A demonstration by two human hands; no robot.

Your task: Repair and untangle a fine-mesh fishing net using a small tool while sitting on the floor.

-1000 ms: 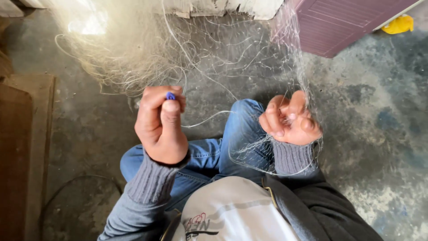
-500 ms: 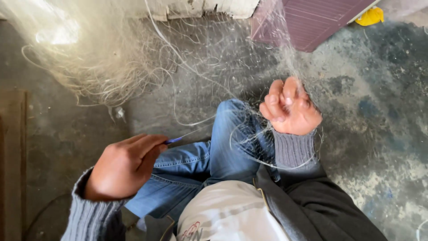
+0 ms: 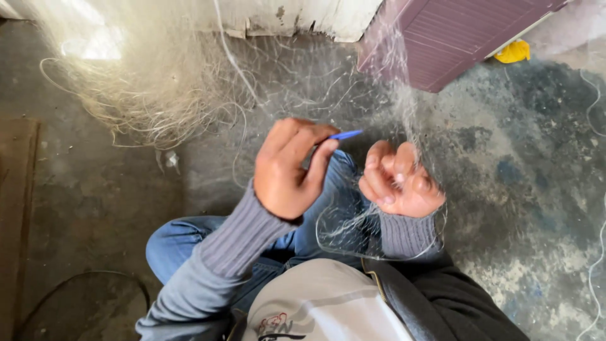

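The left hand (image 3: 287, 170) pinches a stiff blue needle (image 3: 344, 134) while the right hand (image 3: 401, 183) bunches light, limp, snag-prone net (image 3: 404, 113) in a closed grip.

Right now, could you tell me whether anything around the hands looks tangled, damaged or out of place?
The pale, fine-meshed fishing net lies in a loose, snarled heap on the stained grey concrete floor, with stray cords looping out. The left hand pinches a small blue plastic needle; the right hand grips net strands. No tear is discernible.
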